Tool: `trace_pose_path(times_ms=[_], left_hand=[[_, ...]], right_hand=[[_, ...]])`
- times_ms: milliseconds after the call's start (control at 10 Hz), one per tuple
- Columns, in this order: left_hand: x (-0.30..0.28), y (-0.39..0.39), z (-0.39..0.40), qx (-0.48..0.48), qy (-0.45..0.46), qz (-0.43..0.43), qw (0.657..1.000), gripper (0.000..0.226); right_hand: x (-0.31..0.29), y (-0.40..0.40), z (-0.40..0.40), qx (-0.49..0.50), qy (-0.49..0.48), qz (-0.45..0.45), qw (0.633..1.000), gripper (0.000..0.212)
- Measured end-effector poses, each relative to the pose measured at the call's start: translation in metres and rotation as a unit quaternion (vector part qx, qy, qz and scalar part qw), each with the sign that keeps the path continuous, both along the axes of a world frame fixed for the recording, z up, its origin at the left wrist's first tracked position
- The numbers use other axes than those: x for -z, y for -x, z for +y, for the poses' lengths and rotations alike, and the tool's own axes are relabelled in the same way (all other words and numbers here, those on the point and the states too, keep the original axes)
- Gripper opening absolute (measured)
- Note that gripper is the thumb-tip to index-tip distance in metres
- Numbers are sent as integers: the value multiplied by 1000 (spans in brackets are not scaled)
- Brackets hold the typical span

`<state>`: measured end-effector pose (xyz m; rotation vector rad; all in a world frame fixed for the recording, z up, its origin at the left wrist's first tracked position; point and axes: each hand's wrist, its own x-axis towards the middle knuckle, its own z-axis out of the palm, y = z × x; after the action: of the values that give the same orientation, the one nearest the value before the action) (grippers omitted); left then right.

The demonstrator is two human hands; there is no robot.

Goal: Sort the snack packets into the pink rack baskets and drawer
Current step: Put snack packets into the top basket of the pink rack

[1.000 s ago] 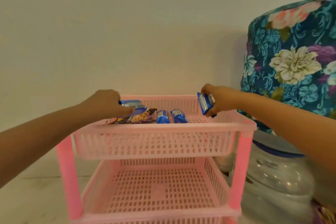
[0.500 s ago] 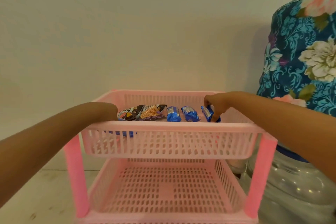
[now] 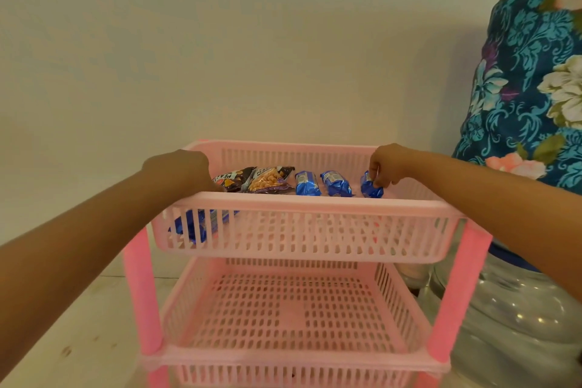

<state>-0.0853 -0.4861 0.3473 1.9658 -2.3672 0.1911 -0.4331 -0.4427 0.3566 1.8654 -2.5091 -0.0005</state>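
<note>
The pink rack's top basket holds a dark peanut packet, a lighter peanut packet and two blue packets in a row. Further right, my right hand pinches the top of a third blue packet, which stands on the basket floor. My left hand reaches into the basket's left end with its fingers hidden behind the rim. Below it, another blue packet shows through the front slats.
The middle basket sits under the top one, with a lower tier beneath. A large clear water bottle under a floral cover stands close to the rack's right side. A plain wall is right behind.
Both hands have gone down into the top basket. The right hand's blue packet now stands on the floor beside the row, and the left hand's packet lies low at the left end.
</note>
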Motion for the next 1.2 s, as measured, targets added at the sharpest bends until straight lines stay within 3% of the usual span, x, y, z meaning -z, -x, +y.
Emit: trace_pose_path(times_ms=[200,300,400,500,600,800,900,1000,1200], left_hand=[[-7,6,23,41,-47,57,996,36],[-6,3,25,36,-21,77,996,37],[-4,2,34,53,151,154,975,33],[-2,-1,45,118,282,258,917,28],[7,-12,73,257,320,305,860,40],[55,-43,143,368,343,306,808,43],[93,-58,167,342,339,276,832,40],[160,-77,188,258,247,265,896,36],[253,-89,196,169,-5,221,961,37]], right_hand=[[-3,4,7,4,10,-108,994,27],[-10,3,17,10,19,-184,983,26],[-24,-5,43,-14,102,-124,987,23],[-31,-17,68,-55,161,-53,984,24],[-33,-37,126,-93,250,-56,962,23],[19,-51,239,-95,315,-137,934,16],[60,-50,272,-71,287,-143,945,18],[128,-46,300,-28,246,-150,957,24],[234,-52,324,91,109,-174,974,39]])
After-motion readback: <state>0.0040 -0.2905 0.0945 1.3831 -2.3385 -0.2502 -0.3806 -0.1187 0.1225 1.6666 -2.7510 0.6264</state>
